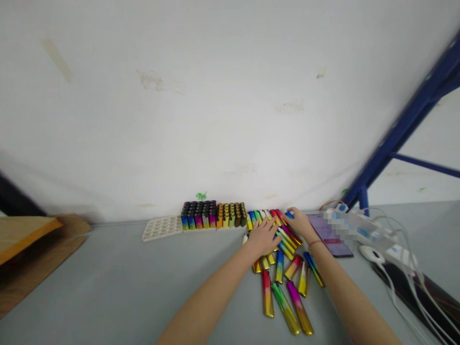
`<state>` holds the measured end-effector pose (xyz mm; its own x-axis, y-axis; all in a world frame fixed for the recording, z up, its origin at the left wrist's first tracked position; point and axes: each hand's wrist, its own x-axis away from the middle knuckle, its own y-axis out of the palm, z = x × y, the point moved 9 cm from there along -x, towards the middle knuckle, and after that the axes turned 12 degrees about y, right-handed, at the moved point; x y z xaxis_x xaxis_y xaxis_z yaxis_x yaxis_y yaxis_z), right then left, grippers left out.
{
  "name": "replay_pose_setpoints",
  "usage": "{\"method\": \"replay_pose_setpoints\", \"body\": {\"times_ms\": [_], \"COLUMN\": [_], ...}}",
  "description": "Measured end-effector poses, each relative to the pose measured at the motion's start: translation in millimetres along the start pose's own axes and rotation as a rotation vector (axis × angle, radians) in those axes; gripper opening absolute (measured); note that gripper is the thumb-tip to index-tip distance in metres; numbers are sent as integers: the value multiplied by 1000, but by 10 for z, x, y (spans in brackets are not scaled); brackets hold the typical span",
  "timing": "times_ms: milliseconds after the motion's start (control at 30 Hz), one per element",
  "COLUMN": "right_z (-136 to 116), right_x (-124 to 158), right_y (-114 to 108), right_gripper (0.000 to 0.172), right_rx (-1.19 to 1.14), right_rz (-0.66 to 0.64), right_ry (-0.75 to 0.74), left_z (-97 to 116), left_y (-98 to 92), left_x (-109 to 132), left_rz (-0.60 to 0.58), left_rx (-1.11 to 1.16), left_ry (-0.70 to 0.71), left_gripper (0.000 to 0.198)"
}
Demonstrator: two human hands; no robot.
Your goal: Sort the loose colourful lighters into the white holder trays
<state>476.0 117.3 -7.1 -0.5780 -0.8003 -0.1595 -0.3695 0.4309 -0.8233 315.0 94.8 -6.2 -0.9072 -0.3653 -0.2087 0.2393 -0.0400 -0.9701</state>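
My left hand point(264, 237) lies with fingers spread on a group of shiny multicoloured lighter-like pieces point(286, 245). Just right of it, my right hand point(298, 223) has its fingertips at a blue piece point(289, 215) at the end of a row near the wall; whether it grips the piece is unclear. More loose pieces, among them a red and gold one point(267, 293) and a purple and gold one point(300, 307), lie between my forearms. Left of my hands stand upright black-topped pieces point(198, 215) and gold-topped pieces point(231, 215) in tight blocks.
A white tray with round hollows point(163, 227) lies left of the blocks. At the right are a phone point(332, 237), a power strip point(381, 237) with white cables and a blue metal frame point(395, 124). Cardboard point(43, 258) sits at the far left.
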Motion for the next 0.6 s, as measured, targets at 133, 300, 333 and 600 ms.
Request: {"method": "replay_pose_setpoints", "body": {"times_ms": [133, 300, 333, 600], "right_z": [118, -10, -83, -406], "right_x": [-17, 290, 393, 1067], "right_y": [-62, -112, -94, -85], "right_gripper": [31, 26, 26, 29], "right_rx": [-131, -228, -216, 124], "right_rz": [-24, -101, -117, 121], "right_ry": [138, 61, 17, -332], "left_z": [73, 275, 290, 190], "left_y": [-128, -258, -256, -176], "left_x": [156, 645, 733, 794], "left_rz": [22, 72, 69, 97], "left_rx": [-4, 44, 48, -38], "left_ry": [3, 74, 72, 43], "left_gripper": [47, 53, 54, 38]}}
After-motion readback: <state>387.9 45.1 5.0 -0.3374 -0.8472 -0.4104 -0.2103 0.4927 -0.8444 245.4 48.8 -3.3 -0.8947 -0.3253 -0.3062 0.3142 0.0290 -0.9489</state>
